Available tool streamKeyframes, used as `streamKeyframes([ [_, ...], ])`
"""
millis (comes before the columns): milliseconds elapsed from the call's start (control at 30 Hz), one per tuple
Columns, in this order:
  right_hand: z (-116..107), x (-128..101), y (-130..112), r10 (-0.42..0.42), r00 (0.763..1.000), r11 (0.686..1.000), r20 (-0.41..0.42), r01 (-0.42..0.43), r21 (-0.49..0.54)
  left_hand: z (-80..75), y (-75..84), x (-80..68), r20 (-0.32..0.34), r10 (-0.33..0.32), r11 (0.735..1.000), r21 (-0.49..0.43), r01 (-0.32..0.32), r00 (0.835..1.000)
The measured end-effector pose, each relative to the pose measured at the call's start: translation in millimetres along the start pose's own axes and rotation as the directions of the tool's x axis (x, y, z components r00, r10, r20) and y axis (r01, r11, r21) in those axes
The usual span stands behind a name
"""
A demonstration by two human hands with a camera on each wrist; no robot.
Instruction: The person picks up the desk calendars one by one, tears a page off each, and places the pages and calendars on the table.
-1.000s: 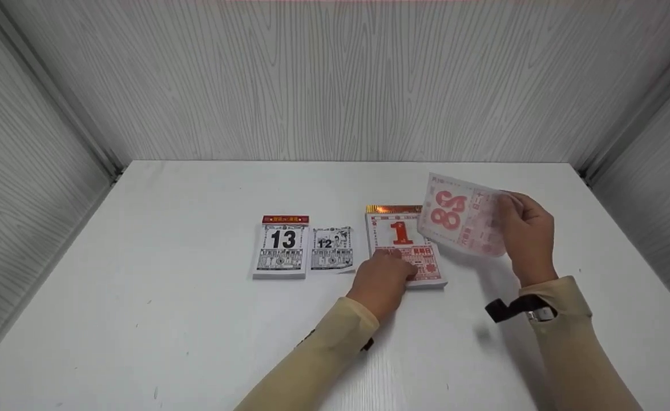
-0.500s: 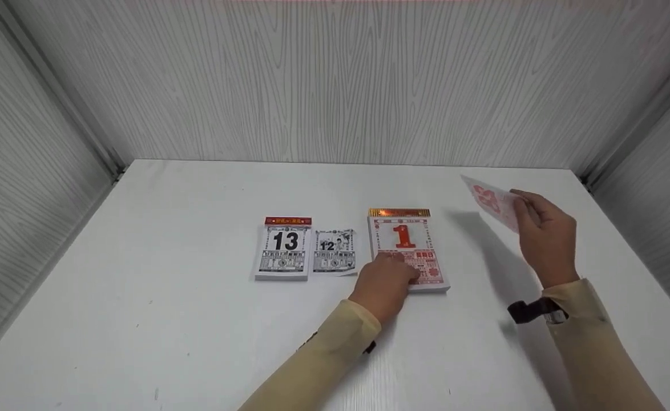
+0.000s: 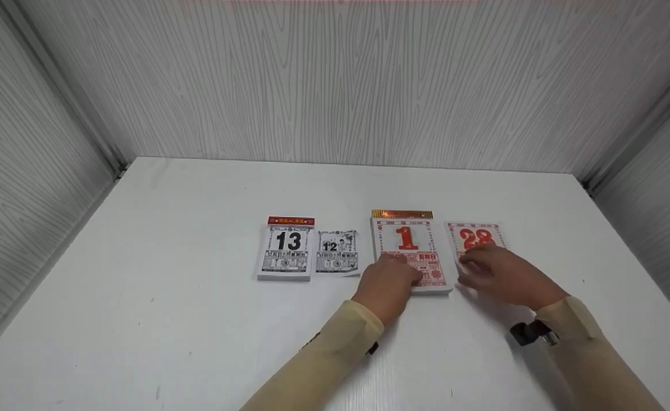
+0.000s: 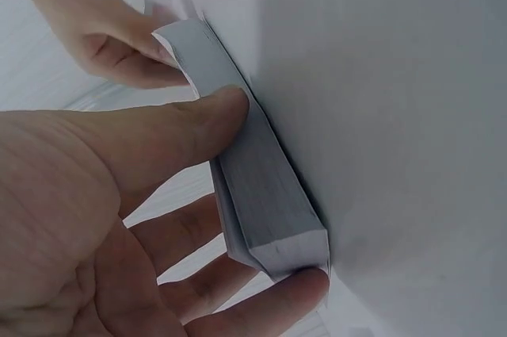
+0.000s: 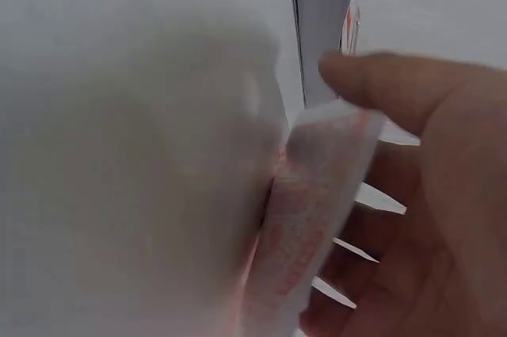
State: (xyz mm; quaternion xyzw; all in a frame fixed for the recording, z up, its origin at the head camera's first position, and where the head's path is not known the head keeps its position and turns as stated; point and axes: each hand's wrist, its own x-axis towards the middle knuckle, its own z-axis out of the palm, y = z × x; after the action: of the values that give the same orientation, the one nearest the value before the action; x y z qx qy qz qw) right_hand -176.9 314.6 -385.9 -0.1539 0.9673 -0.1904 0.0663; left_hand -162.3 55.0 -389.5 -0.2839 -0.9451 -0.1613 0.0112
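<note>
My left hand (image 3: pixel 386 282) rests on the lower part of a thick tear-off calendar (image 3: pixel 406 237) with a gold top strip and a red 1. In the left wrist view, its thumb presses the edge of the calendar's page block (image 4: pixel 265 178) while other fingers curl round the corner. To the right, a loose calendar page (image 3: pixel 476 233) with a red 28 lies beside the calendar. My right hand (image 3: pixel 509 279) is over the page's lower part, hiding it. In the right wrist view, the page's raised edge (image 5: pixel 305 210) curves up before the fingers, the thumb standing apart from it.
Left of the hands lies a smaller tear-off calendar (image 3: pixel 286 251) with a red top strip and black 13. A loose page (image 3: pixel 338 251) marked 12 lies between the two calendars. Wood-grain panels (image 3: pixel 335 85) enclose the white table (image 3: pixel 198 331) at the back and sides.
The right hand has swung the loose page away to the right, then brought it down flat beside the calendar, its 28 now upright. The left hand has stayed on the calendar.
</note>
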Motion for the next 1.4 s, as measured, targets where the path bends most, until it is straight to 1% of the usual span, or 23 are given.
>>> streamKeyframes([
  [67,-2.6,-1.7,1.8,0.015,1.000,1.000,0.010,-0.015,0.028,0.4,0.7,0.5,-0.001,-0.003,1.000,-0.006,0.003,1.000],
  [133,-5.5,-2.0,4.3,0.019,1.000,0.999,-0.009,-0.019,0.036,1.0,1.3,1.0,-0.004,-0.004,1.000,-0.005,0.004,1.000],
  [200,-7.1,-1.6,7.8,0.024,0.999,1.000,-0.029,-0.024,0.015,1.3,1.9,1.2,-0.005,-0.011,1.000,-0.003,0.011,1.000],
  [333,-5.0,-0.2,14.6,0.067,0.998,0.997,0.020,-0.067,-0.034,2.3,3.6,1.6,0.000,-0.017,1.000,-0.001,0.017,1.000],
  [433,-1.5,1.2,17.9,0.087,0.995,0.996,0.049,-0.085,-0.040,2.5,4.4,1.5,-0.001,-0.014,1.000,-0.012,0.014,1.000],
  [633,1.8,7.4,19.1,0.063,0.997,0.997,0.036,-0.061,-0.052,2.6,6.1,1.6,-0.021,-0.001,1.000,-0.005,0.001,1.000],
  [833,3.6,10.6,17.3,-0.003,1.000,0.999,0.004,0.003,-0.054,2.4,7.8,1.7,0.003,-0.004,1.000,0.008,0.004,1.000],
  [1000,2.5,10.9,17.0,0.004,1.000,1.000,-0.001,-0.004,-0.028,0.9,7.8,3.6,0.000,0.006,1.000,0.024,-0.006,1.000],
  [1100,0.3,10.4,17.3,0.000,1.000,1.000,-0.010,0.000,-0.016,-1.2,7.9,6.3,0.004,0.002,1.000,0.012,-0.002,1.000],
  [1267,-3.8,9.3,13.9,-0.005,0.999,1.000,-0.045,0.005,-0.008,-4.7,8.0,9.2,0.042,-0.028,1.000,-0.014,0.028,0.999],
  [1333,-6.3,8.3,10.2,0.000,0.998,1.000,-0.060,0.000,-0.002,-10.0,6.7,8.7,0.048,-0.044,0.998,-0.034,0.045,0.998],
  [1400,-8.5,7.1,5.1,0.011,0.997,1.000,-0.079,-0.010,0.011,-18.7,3.2,7.3,0.038,-0.058,0.995,-0.082,0.061,0.998],
])
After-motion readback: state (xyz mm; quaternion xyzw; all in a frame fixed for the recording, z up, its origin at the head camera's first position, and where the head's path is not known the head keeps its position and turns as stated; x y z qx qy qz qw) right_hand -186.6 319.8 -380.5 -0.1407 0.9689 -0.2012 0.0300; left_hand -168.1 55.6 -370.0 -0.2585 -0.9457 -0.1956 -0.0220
